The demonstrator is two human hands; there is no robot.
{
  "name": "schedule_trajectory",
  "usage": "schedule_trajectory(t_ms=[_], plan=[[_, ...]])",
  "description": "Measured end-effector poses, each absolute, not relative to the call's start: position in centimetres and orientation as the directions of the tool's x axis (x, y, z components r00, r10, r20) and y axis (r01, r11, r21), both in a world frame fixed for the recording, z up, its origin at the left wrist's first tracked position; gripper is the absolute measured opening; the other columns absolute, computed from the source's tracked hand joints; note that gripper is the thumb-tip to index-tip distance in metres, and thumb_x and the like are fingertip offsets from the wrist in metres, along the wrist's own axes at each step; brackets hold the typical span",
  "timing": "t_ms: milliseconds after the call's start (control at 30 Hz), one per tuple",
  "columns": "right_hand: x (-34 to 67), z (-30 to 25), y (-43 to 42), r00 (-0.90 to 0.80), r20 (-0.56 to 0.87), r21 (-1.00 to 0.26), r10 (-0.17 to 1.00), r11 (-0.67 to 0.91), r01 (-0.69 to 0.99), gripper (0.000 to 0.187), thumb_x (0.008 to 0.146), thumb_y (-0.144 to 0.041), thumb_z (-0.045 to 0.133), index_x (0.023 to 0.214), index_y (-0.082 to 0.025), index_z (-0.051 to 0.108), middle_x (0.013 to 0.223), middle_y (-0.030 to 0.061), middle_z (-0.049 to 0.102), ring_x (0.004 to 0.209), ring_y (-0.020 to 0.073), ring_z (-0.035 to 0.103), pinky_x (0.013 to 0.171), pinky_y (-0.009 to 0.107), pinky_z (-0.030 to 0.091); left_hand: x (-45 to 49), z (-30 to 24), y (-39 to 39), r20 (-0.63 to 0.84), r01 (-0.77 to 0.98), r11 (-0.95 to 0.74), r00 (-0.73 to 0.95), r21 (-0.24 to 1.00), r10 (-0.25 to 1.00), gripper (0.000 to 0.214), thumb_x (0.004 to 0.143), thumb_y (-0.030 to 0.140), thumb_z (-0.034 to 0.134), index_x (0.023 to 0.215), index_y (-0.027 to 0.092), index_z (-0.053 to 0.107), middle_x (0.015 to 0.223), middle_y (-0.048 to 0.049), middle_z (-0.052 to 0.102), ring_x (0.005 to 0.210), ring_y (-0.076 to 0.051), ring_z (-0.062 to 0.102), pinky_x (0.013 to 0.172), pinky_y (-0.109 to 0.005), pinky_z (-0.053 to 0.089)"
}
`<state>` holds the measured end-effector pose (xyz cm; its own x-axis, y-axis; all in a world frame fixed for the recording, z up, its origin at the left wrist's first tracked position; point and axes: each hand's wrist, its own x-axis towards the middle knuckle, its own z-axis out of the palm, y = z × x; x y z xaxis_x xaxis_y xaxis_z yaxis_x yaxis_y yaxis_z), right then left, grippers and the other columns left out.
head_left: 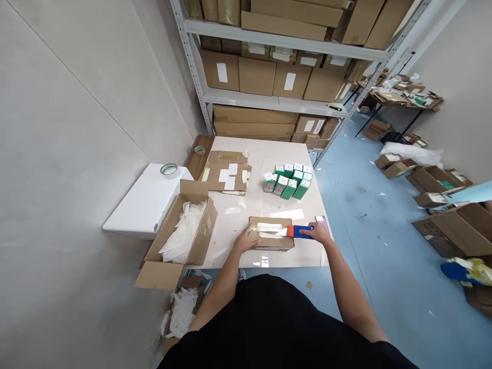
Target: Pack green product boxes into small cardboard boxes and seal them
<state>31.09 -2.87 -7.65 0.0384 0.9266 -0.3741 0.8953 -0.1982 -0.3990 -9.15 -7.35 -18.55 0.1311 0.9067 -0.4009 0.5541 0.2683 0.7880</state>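
Observation:
A small brown cardboard box (271, 242) lies on the pale table (269, 154) near its front edge, with clear tape along its top. My left hand (246, 239) rests on the box's left end, fingers curled over it. My right hand (317, 233) grips a blue and red tape dispenser (299, 231), whose red end touches the box's right side. A phone (322, 220) lies just beyond my right hand. Several green and white small cartons (289, 181) stand grouped at the table's middle right.
An open carton of white packing paper (184, 230) sits at the table's left, next to a white cabinet (148, 202) carrying a tape roll (168, 169). Flattened cardboard (226, 171) lies at the back left. Shelves of boxes (269, 77) stand behind; cartons litter the blue floor at right.

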Motion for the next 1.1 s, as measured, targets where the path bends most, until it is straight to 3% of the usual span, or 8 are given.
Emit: schedule_trajectory(t_ms=[167, 633, 767, 1100], plan=[[36.6, -7.8, -3.2, 0.151, -0.383, -0.316, 0.911, -0.283, 0.905, 0.05, 0.069, -0.07, 0.079, 0.076, -0.021, 0.068, 0.074, 0.0042, 0.069, 0.072, 0.0215, 0.064, 0.059, 0.027, 0.038, -9.2, -19.1, -7.1, -0.371, 0.551, 0.24, 0.14, 0.799, 0.918, 0.107, 0.071, 0.062, 0.084, 0.162, 0.036, 0.034, 0.165, -0.01, 0.043, 0.147, -0.035, 0.047, 0.117, -0.045, 0.042], [37.5, -9.7, -2.7, 0.16, -0.432, -0.346, 0.888, -0.327, 0.879, 0.053, 0.066, -0.07, 0.082, 0.064, -0.021, 0.06, 0.068, 0.0029, 0.066, 0.069, 0.0194, 0.062, 0.057, 0.026, 0.038, -10.0, -18.8, -6.9, -0.381, 0.528, 0.253, 0.147, 0.81, 0.913, 0.111, 0.07, 0.068, 0.083, 0.164, 0.037, 0.031, 0.166, -0.0097, 0.043, 0.148, -0.036, 0.046, 0.117, -0.046, 0.04], [37.0, -10.4, -3.1, 0.156, -0.435, -0.399, 0.887, -0.345, 0.849, 0.055, 0.064, -0.072, 0.08, 0.061, -0.022, 0.057, 0.064, 0.0016, 0.063, 0.066, 0.0184, 0.059, 0.057, 0.026, 0.038, -11.0, -18.3, -6.7, -0.415, 0.51, 0.284, 0.162, 0.812, 0.895, 0.113, 0.071, 0.068, 0.083, 0.165, 0.038, 0.029, 0.166, -0.0098, 0.042, 0.147, -0.039, 0.046, 0.116, -0.048, 0.041], [32.4, -10.6, -5.3, 0.152, -0.431, -0.581, 0.889, -0.403, 0.707, 0.059, 0.064, -0.077, 0.077, 0.061, -0.022, 0.054, 0.055, -0.0014, 0.055, 0.055, 0.0149, 0.053, 0.05, 0.024, 0.036, -14.9, -21.3, -6.6, -0.33, 0.293, 0.26, 0.225, 0.92, 0.917, 0.114, 0.073, 0.062, 0.085, 0.167, 0.035, 0.026, 0.168, -0.0093, 0.039, 0.152, -0.035, 0.04, 0.124, -0.047, 0.036]])
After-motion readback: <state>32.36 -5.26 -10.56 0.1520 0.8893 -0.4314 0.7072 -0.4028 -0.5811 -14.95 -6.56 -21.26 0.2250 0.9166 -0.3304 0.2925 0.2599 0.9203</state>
